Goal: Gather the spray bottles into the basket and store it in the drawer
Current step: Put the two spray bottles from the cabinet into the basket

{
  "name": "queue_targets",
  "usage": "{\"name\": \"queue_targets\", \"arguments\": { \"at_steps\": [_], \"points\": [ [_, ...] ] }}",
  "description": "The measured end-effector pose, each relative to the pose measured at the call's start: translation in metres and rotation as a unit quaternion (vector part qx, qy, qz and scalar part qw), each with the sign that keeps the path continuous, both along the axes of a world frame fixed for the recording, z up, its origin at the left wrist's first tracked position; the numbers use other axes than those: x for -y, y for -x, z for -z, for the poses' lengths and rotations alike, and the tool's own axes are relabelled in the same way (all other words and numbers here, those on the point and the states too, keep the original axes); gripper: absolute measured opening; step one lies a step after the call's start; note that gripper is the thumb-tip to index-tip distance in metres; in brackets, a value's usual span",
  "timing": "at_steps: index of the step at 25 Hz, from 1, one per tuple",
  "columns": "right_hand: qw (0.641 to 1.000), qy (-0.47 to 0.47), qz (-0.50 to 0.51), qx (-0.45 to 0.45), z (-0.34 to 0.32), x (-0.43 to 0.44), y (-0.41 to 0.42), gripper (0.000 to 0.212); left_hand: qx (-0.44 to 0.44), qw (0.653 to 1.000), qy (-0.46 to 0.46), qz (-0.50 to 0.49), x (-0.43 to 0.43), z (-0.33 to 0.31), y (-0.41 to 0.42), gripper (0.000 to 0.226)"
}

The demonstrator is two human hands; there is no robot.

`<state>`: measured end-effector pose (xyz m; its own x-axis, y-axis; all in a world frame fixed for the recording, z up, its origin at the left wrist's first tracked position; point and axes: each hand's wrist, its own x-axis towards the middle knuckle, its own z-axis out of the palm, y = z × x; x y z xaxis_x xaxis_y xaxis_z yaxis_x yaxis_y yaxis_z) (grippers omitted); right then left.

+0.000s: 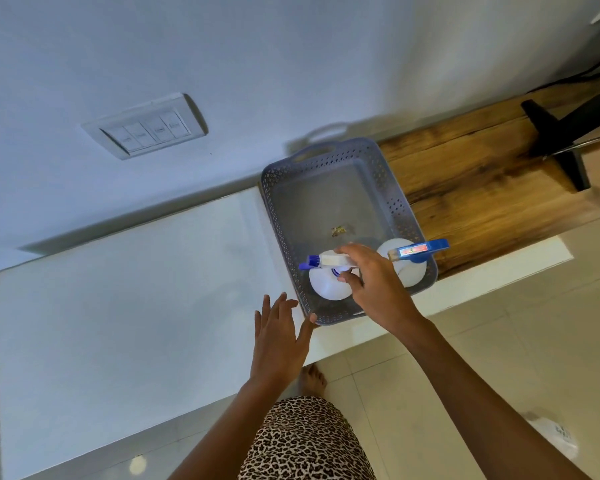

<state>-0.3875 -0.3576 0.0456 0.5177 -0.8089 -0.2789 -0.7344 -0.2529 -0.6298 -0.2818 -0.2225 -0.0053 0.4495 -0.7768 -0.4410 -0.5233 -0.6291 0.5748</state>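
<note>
A pale wall with a switch plate (145, 125) backs the glossy white tabletop (125, 292) I am working over. My right hand (371, 282) has its grip closed on the trigger head of a round white spray bottle with a blue nozzle (328, 277), standing in the near end of the grey perforated plastic basket (395, 202). A second white bottle with a blue trigger (407, 261) stands beside it. My left hand (279, 327) is spread, grasping nothing, thumb at the basket's corner. The basket overhangs the near edge, so I judge a careless release could tip it.
</note>
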Motion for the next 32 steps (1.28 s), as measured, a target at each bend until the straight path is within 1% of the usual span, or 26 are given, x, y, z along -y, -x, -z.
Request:
{"name": "queue_targets", "arguments": {
  "at_steps": [2,5,6,8,12,15,18,22,24,26,28,30,32],
  "points": [
    [1.0,0.026,-0.009,0.002,-0.004,-0.007,0.001,0.05,-0.001,1.0,0.006,0.002,-0.008,-0.006,0.0,0.046],
    [0.995,0.104,-0.006,0.009,-0.022,-0.024,0.005,0.047,0.003,0.999,0.027,0.019,-0.021,-0.023,-0.002,0.043],
    [0.993,0.117,0.0,0.014,-0.029,-0.033,0.008,0.046,0.004,0.999,0.03,0.031,-0.026,-0.029,-0.001,0.042],
    [0.991,0.126,0.019,0.03,-0.044,-0.055,0.017,0.043,-0.001,0.998,0.039,0.056,-0.039,-0.042,0.001,0.039],
    [0.99,0.107,0.07,0.055,-0.072,-0.109,0.044,0.041,-0.012,0.993,0.065,0.094,-0.067,-0.073,0.014,0.036],
    [0.984,0.127,0.111,0.062,-0.094,-0.145,0.078,0.037,-0.004,0.984,0.096,0.147,-0.077,-0.096,0.032,0.033],
    [0.974,0.137,0.166,0.067,-0.111,-0.171,0.124,0.034,-0.017,0.972,0.115,0.202,-0.071,-0.115,0.062,0.03],
    [0.965,0.127,0.226,0.037,-0.116,-0.195,0.192,0.033,-0.039,0.955,0.126,0.267,-0.055,-0.128,0.122,0.029],
    [0.959,0.104,0.264,0.024,-0.107,-0.203,0.23,0.032,-0.042,0.943,0.121,0.307,-0.05,-0.127,0.158,0.03],
    [0.948,0.067,0.311,0.017,-0.087,-0.213,0.283,0.032,-0.036,0.93,0.11,0.349,-0.043,-0.118,0.21,0.03],
    [0.948,0.028,0.317,0.008,-0.072,-0.219,0.306,0.032,-0.034,0.927,0.106,0.358,-0.042,-0.113,0.227,0.028],
    [0.938,-0.014,0.345,-0.002,-0.045,-0.223,0.363,0.032,-0.034,0.917,0.087,0.387,-0.036,-0.091,0.281,0.026],
    [0.932,-0.056,0.356,-0.027,-0.009,-0.223,0.421,0.032,-0.018,0.916,0.061,0.397,-0.029,-0.063,0.334,0.027]
  ]
}}
